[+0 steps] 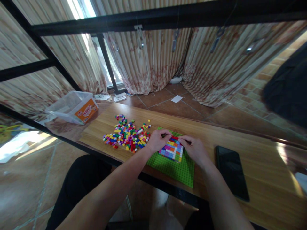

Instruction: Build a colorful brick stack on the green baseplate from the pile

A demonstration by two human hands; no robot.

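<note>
A block of multicoloured toy bricks (pixel 170 150) lies on a green studded baseplate (pixel 178 172) on the wooden table. My left hand (pixel 158 140) is closed at the far left corner of this brick block, thumb and index finger pinched together. At the far right corner, my right hand (pixel 194 147) is closed too, its thumb and fingertips on the edge. A red brick strip (pixel 174 138) runs along the far side between both sets of fingertips. Whether either hand holds a separate small brick is hidden by the fingers.
A pile of loose toy bricks (pixel 130 134) spreads over the table left of the baseplate. To the right lies a black phone or tablet (pixel 232 172). A clear plastic bin (pixel 72 107) with an orange label stands past the table's left end. Curtains (pixel 148 64) hang behind a black metal bar (pixel 153 19).
</note>
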